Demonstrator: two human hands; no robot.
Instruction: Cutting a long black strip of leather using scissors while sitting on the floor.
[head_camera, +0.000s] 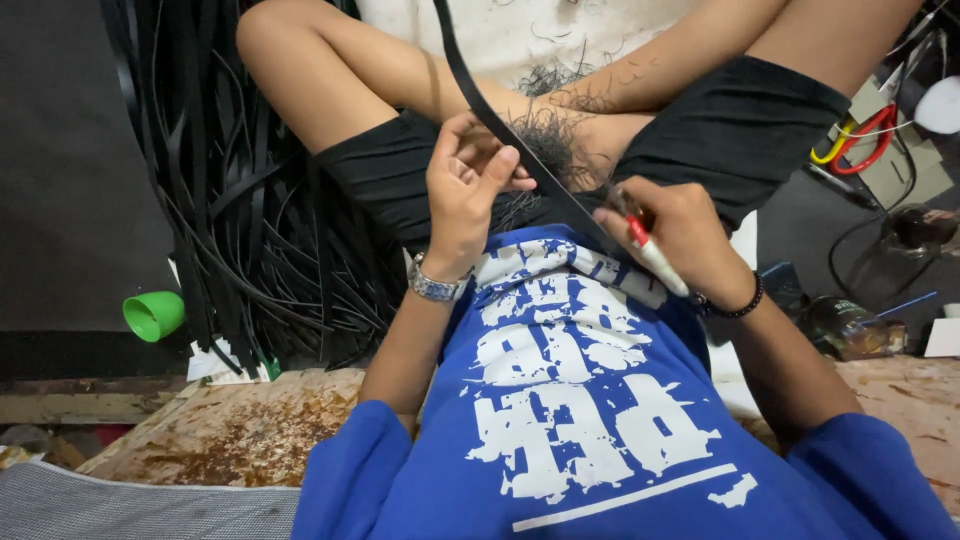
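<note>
We are pinching a long black strip (500, 120) over our lap with the left hand (465, 190), the right hand (690, 235) gripping a red-and-white cutter (650, 250) against it; it seems light, limp and rubbery, best held close to the blade.

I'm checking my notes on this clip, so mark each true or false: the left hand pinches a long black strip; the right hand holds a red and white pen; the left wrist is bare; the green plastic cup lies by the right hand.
1. The left hand pinches the long thin black strip: true.
2. The right hand holds a red and white pen: true.
3. The left wrist is bare: false; it wears a silver metal wristwatch.
4. The green plastic cup lies by the right hand: false; it lies far on the left, beside the pile of black strips.
</note>
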